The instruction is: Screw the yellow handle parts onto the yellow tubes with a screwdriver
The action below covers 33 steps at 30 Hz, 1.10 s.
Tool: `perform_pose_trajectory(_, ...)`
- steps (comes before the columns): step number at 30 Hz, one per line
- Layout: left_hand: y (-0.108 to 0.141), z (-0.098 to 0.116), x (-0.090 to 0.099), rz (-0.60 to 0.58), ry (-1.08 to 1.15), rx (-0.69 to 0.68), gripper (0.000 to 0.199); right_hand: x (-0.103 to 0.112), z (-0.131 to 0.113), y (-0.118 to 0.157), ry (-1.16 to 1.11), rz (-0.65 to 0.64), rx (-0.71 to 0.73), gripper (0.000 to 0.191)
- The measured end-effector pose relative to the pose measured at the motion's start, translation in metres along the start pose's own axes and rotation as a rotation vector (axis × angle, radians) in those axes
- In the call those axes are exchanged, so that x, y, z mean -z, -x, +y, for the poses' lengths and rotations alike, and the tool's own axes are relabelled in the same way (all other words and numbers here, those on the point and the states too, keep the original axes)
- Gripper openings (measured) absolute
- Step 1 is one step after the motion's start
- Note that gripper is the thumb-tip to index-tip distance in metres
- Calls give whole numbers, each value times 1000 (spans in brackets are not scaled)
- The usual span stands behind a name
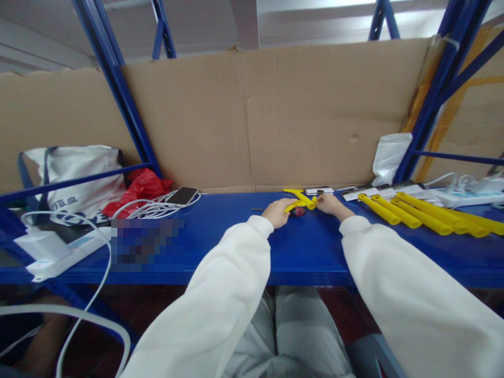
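Note:
My left hand (279, 212) is closed on a yellow plastic part (301, 200) with a tube-like handle and branching arms; its exact kind is unclear. At the near end of that part, my right hand (329, 205) has its fingers pinched together, and what lies between them is too small to make out. Under the hands, a screwdriver (298, 212) with a red and black handle rests on the blue table (224, 231), its thin shaft pointing left. Just behind my right hand lies a small white and black item (318, 191).
To the right lie several yellow-handled tools (417, 214) in a row, a white pouch (391, 157) and a power strip (470, 197). On the left are a phone (182, 196), coiled white cables (147, 209), a red plastic bag (137, 191), a cloth bag (81, 178) and a charger (43, 245). Cardboard (189, 121) stands behind.

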<state>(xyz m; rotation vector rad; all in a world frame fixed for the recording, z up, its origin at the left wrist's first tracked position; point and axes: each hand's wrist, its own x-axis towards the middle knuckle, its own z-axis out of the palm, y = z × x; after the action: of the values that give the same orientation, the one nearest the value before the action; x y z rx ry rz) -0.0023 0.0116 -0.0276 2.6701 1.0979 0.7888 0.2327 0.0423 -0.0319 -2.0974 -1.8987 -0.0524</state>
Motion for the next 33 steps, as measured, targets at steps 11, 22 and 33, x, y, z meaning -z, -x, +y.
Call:
perform_pose_trajectory(11, -4, -11, -7, 54, 7, -60, 57, 2, 6, 0, -106, 250, 44, 30)
perform_pose_trajectory(22, -3, -6, -4, 264, 93, 44, 69, 12, -40, 30, -567, 349, 595, 41)
perform_pose_trajectory(33, -6, -10, -6, 207, 153, 12, 75, 5, -43, 24, -687, 510, 520, 31)
